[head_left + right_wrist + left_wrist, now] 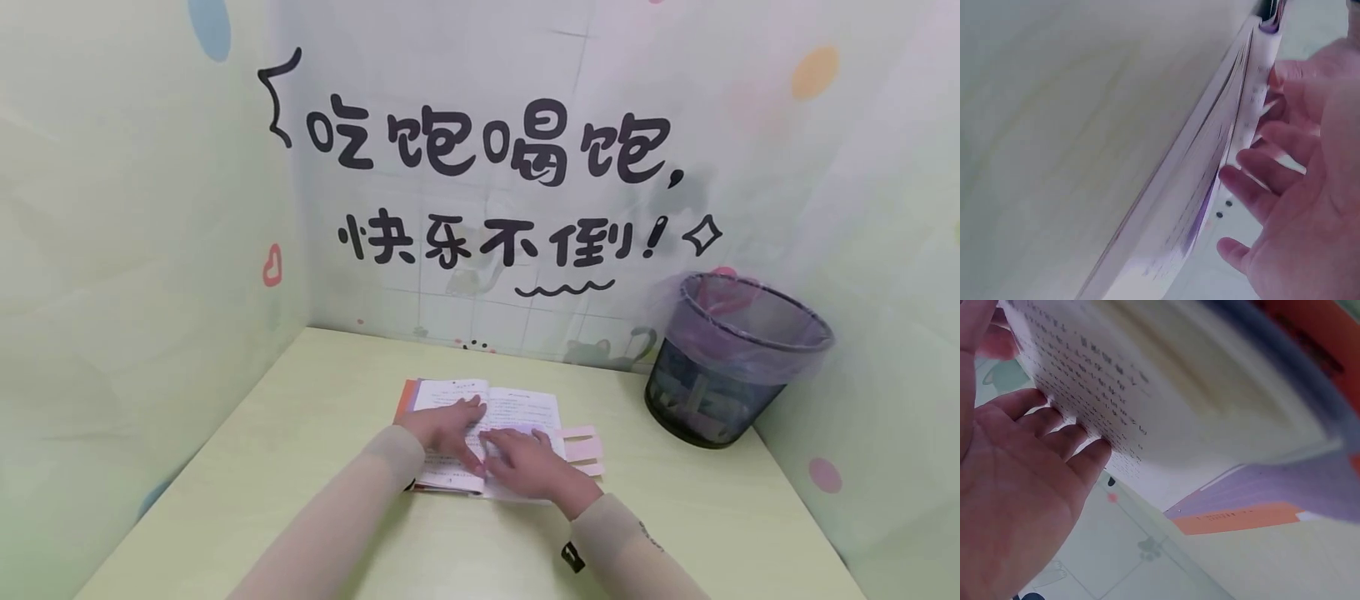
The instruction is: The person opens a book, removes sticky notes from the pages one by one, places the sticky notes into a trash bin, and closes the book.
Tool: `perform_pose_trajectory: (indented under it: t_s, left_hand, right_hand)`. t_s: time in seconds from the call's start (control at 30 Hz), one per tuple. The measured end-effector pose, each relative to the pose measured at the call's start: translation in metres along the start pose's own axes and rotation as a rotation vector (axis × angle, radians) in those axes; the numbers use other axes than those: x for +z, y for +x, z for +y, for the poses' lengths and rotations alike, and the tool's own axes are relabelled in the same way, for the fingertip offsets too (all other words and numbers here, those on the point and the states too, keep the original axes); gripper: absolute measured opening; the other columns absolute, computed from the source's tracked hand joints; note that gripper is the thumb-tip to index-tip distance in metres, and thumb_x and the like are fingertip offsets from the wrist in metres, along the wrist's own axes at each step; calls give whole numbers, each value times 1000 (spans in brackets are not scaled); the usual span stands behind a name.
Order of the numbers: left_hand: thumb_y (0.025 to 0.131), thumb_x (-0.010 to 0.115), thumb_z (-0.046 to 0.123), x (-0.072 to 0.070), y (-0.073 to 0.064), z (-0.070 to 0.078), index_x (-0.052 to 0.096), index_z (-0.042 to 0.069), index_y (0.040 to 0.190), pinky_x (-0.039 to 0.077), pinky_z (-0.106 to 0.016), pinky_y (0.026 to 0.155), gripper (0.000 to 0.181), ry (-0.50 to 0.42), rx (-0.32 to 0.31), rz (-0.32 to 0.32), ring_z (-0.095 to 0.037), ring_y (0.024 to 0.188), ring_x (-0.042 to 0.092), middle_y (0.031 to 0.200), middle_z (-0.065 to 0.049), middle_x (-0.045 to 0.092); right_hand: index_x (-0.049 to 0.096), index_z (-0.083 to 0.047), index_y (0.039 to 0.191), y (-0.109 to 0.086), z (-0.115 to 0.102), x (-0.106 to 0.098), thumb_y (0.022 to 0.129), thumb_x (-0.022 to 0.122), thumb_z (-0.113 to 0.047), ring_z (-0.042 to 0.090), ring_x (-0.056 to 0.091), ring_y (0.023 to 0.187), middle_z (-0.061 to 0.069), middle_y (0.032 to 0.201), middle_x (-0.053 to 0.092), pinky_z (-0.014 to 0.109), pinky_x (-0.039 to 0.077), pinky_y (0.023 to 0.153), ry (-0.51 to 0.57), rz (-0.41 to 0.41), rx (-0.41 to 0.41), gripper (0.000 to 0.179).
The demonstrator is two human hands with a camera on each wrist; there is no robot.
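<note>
An open book (521, 406) lies on the table, with printed text on both pages. My left hand (448, 429) rests on the left page, its fingers reaching toward the center fold. On the right page lies my right hand (527, 463), fingertips close to the fold. Both hands have fairly straight fingers and grip nothing. In the left wrist view, the fingertips of the left hand (1029, 481) touch the printed page (1085, 369). The right wrist view shows the right hand (1304, 181) against the book's page (1252, 94), fingers spread. Pink paper strips (583, 451) stick out past the book's right edge.
A dark mesh wastebasket (697, 392) with a translucent purple liner stands at the table's back right. Printed wall sheeting (480, 192) encloses the back and sides. A small black object (572, 557) shows beside the right sleeve. The pale table (315, 400) surrounds the book.
</note>
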State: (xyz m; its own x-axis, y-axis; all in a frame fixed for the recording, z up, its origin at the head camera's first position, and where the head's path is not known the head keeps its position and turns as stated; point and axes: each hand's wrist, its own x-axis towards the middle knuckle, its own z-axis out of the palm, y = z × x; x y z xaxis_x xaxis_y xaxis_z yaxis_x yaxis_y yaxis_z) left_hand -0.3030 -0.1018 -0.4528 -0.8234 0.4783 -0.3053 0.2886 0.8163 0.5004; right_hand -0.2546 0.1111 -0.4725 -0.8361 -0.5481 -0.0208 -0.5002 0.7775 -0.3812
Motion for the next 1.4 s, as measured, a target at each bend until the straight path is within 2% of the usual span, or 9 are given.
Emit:
perform_pose_trajectory:
  t_s: [0.17,0.3,0.4,0.5,0.63,0.8,1.03,1.2,1.4]
  left_hand:
    - [82,96,48,-1,0,2,31,19,175,16,-55,141,117,-9,-15,3,-30,174,12,186,-2,16]
    - [83,96,48,-1,-2,3,32,20,175,17,-55,141,116,-9,-28,1,-28,174,12,187,0,16]
    - [83,96,47,-1,-2,3,32,21,175,17,-55,141,115,-4,-35,-2,-28,174,12,187,1,16]
    - [83,96,47,-2,-3,2,31,20,175,17,-55,141,115,-5,-34,-2,-28,174,12,187,1,15]
    - [82,96,48,0,-2,0,31,21,175,16,-56,141,117,-20,-30,-3,-28,174,11,187,1,14]
    - [82,95,50,1,1,-3,29,21,176,14,-57,141,119,-36,-17,-18,-29,174,9,187,1,12]
    - [81,96,51,1,2,-6,27,19,176,13,-56,141,121,-40,-4,-23,-31,174,9,187,-2,12]
    - [82,95,52,2,4,-7,26,20,176,13,-55,141,121,-28,-10,-29,-29,174,8,187,0,11]
    - [82,94,53,3,5,-8,26,19,176,13,-54,142,121,-21,0,-29,-29,174,8,187,-1,11]
  right_hand:
    - [57,-7,157,5,21,-7,109,67,-34,40,54,152,18,159,61,71,38,121,-42,121,179,57]
    - [55,-4,158,7,32,-10,106,72,-42,40,55,150,20,158,62,69,40,119,-100,108,309,67]
    - [58,-3,155,7,35,-9,105,73,-43,41,58,145,21,152,65,68,41,118,-95,111,343,66]
    - [62,-3,151,8,36,-6,104,75,-39,39,62,139,19,145,68,65,44,116,-88,153,357,60]
    - [71,-7,139,8,35,-5,104,74,-34,30,68,118,10,123,74,56,49,107,-102,229,353,45]
    - [79,-9,124,7,32,-7,106,71,-34,22,65,95,2,101,73,51,54,98,-115,285,329,32]
    - [71,-12,88,1,29,-9,104,74,-26,17,53,74,-1,78,60,37,49,76,-89,278,301,21]
    - [66,-13,84,-7,30,-12,101,75,-22,15,51,69,-2,74,56,29,42,65,-35,269,272,22]
    - [64,-16,79,-20,34,-21,104,74,-26,13,48,67,-4,70,52,27,37,64,2,255,247,29]
